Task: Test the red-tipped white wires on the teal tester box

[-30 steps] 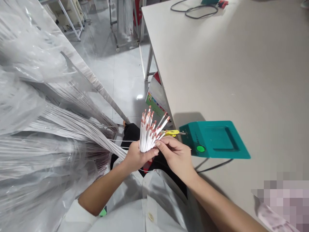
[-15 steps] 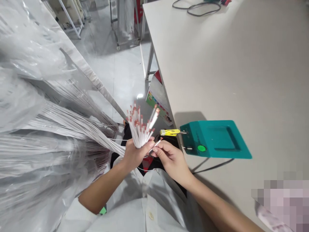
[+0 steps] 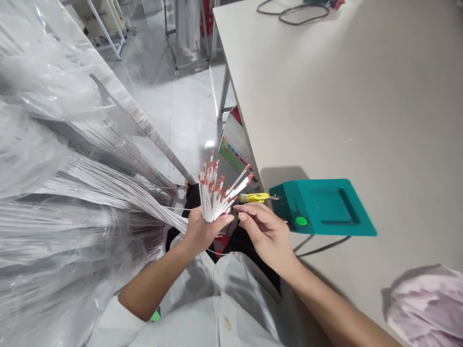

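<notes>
My left hand (image 3: 204,231) is wrapped around a thick bundle of white wires (image 3: 213,202) with bare copper-coloured ends that fan out above the fist. Just right of the bundle, my right hand (image 3: 265,233) has its thumb and forefinger drawn together. Whatever may be between those fingertips is too small to make out. Beyond the right hand, a yellow clip (image 3: 254,197) sticks out from a teal device (image 3: 325,207) with a green button (image 3: 301,221), at the table's near edge.
The pale table (image 3: 340,106) spans the right side, with a crumpled pink cloth (image 3: 427,303) at its front and a black cable (image 3: 304,19) at the back. Plastic-covered wire bundles (image 3: 83,226) lie to the left. A printed box (image 3: 235,144) stands under the table edge.
My right hand has shifted slightly right, away from the bundle; the single wire it pinched no longer shows in its fingers. The wire ends have tilted rightward in my left hand.
</notes>
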Motion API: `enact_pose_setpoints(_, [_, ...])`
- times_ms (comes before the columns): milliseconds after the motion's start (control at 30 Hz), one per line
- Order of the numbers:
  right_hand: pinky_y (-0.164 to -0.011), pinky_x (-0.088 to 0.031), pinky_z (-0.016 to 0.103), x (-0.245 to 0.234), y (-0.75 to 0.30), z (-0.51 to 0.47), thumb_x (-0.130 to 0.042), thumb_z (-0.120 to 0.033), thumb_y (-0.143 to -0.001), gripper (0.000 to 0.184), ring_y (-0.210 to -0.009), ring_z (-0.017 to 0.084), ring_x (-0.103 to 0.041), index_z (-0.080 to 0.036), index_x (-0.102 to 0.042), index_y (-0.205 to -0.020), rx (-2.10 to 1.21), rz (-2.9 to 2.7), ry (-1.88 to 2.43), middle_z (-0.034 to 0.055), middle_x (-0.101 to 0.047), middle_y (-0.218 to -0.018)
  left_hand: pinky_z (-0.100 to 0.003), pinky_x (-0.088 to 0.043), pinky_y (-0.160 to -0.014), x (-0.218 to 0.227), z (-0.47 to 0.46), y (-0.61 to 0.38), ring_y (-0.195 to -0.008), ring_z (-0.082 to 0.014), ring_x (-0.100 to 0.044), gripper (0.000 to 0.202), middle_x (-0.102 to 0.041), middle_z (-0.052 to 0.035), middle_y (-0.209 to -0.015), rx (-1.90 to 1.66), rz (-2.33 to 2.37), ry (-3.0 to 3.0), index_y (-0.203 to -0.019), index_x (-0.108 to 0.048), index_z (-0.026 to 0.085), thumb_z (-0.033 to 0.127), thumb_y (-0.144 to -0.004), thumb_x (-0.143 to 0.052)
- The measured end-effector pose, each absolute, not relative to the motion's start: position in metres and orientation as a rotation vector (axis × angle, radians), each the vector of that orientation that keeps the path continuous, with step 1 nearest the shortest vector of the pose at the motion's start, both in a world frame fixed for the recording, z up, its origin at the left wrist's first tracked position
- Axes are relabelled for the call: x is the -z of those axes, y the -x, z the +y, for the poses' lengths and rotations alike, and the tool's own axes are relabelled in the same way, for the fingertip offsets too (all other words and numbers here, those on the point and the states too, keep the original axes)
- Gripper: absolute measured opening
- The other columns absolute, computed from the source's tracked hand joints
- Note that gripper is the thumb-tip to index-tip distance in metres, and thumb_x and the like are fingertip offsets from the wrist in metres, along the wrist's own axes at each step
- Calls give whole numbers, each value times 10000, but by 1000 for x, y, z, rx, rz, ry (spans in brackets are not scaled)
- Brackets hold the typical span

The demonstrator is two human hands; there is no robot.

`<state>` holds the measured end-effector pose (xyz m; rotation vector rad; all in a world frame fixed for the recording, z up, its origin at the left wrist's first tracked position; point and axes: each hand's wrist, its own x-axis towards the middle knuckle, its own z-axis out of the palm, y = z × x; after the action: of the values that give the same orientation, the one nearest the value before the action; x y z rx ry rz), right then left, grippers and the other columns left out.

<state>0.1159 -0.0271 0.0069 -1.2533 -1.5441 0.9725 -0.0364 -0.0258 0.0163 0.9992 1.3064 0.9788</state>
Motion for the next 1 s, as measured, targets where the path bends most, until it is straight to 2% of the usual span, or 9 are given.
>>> enact_pose_setpoints(67, [-677,-511,300,-6,-115,-25,-589,-254,-812,124,-783,164,-611,-214,-669,-899,-1005,-1509,1237,58,-658,-852,-297,-461,-765,-14,-26,35,-849,-204,-604,231,-679,-68,-886,-999,1291,-1004,-810,-677,135,295,-649,-720])
enact_pose_setpoints(133, [-669,-510,298,-4,-114,-24,-616,-252,-791,88,-751,160,-615,-213,-669,-849,-1081,-1469,1207,48,-659,-814,-303,-461,-774,-13,-27,35,-863,-213,-604,238,-681,-73,-878,-974,1270,-1003,-795,-678,127,304,-643,-727])
enact_pose_setpoints(267, [-653,-496,290,1,-112,-23,-621,-254,-784,59,-709,147,-596,-201,-647,-791,-1166,-1410,1179,35,-634,-769,-279,-449,-669,-17,-27,36,-712,-171,-587,285,-654,-35,-715,-902,1203,-996,-863,-681,123,341,-682,-700])
enact_pose_setpoints(400, [-633,-490,286,0,-111,-23,-603,-277,-797,88,-688,140,-580,-194,-630,-792,-1208,-1400,1163,29,-613,-753,-241,-358,-506,-18,-27,40,-503,-96,-447,259,-528,18,-532,-870,1176,-941,-721,-655,118,367,-672,-702])
enact_pose_setpoints(500, [-620,-498,286,-3,-113,-22,-602,-297,-797,113,-702,147,-590,-192,-644,-799,-1210,-1424,1169,36,-623,-758,-229,-299,-464,-18,-26,43,-470,-74,-379,265,-460,35,-500,-843,1192,-899,-660,-617,118,368,-667,-704])
enact_pose_setpoints(600, [-615,-509,291,-6,-117,-22,-602,-308,-798,132,-721,157,-602,-198,-669,-825,-1180,-1465,1190,48,-642,-782,-228,-303,-485,-19,-26,44,-498,-79,-384,257,-450,34,-514,-848,1217,-947,-654,-608,120,362,-678,-694])
enact_pose_setpoints(800, [-631,-523,293,-2,-123,-24,-631,-308,-775,134,-739,161,-618,-207,-674,-852,-1208,-1460,1161,54,-655,-814,-251,-397,-623,-14,-28,42,-634,-124,-490,188,-562,-5,-646,-878,1250,-1071,-675,-621,129,308,-695,-672])
enact_pose_setpoints(1000, [-590,-501,271,-6,-128,-16,-590,-293,-795,118,-658,146,-590,-191,-636,-757,-1194,-1644,1171,41,-637,-726,-266,-435,-698,-9,-31,39,-743,-175,-565,262,-654,-50,-791,-804,1289,-1075,-823,-670,114,320,-664,-697])
